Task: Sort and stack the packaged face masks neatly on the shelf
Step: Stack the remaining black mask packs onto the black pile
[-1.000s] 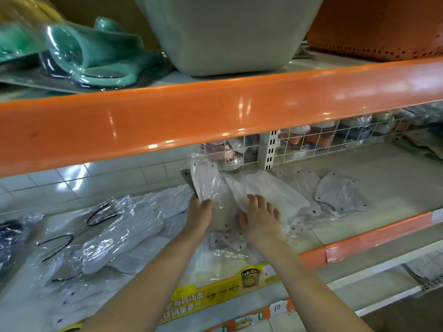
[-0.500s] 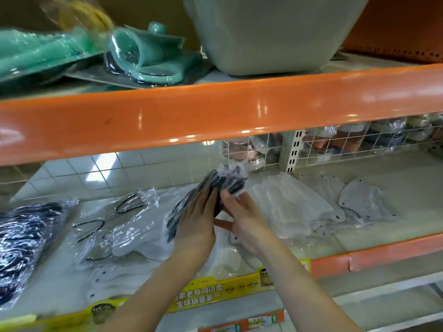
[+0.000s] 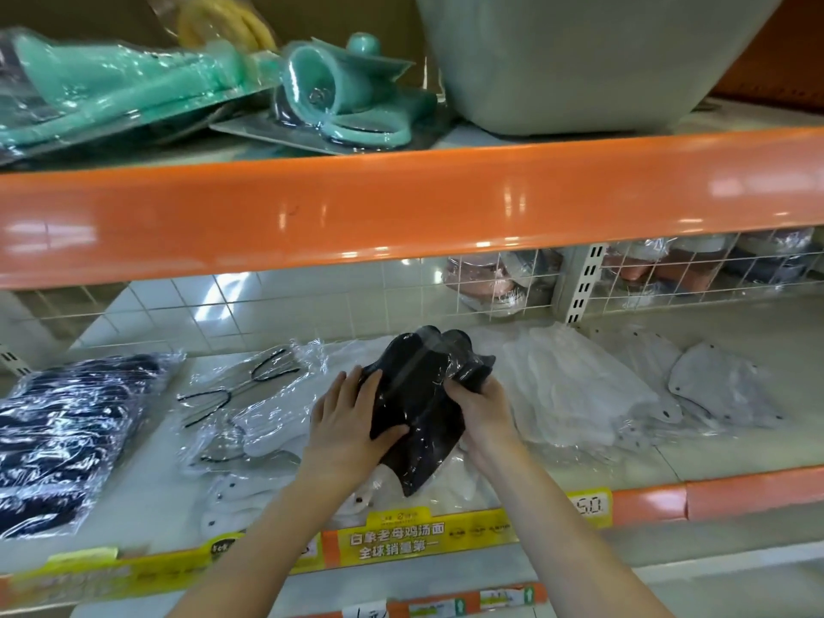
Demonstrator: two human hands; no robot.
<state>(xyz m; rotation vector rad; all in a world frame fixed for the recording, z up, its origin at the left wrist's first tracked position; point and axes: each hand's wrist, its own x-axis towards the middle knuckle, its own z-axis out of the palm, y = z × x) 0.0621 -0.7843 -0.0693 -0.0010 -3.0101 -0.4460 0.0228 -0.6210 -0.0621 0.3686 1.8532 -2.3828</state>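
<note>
Both forearms enter from the bottom edge and reach forward over the front lip of the shelf, converging at its middle.

Left hand: palm turned inward, fingers extended upward along the left side of the black pack, thumb pressed across its front face. The hand grips the pack from the left.

Right hand: fingers curled round the upper right corner of the black pack, knuckles toward the camera. The hand grips the pack from the right.

The black pack is a clear plastic bag of dark masks. It is held upright and slightly tilted between the two hands, above the shelf surface, with its lower end just over the white packs lying at the shelf front.

Shelf layout, left to right:
- A dark blue pack lies flat at the far left, apart from the hands.
- White packs with black ear loops lie just left of the left hand.
- A white pile lies just right of the right hand.
- Grey masks lie beyond that pile, further right.

A yellow label strip runs along the shelf front under the hands. Behind the shelf stands a wire grid. An orange beam spans the view above, carrying teal packaged goods and a grey tub.
</note>
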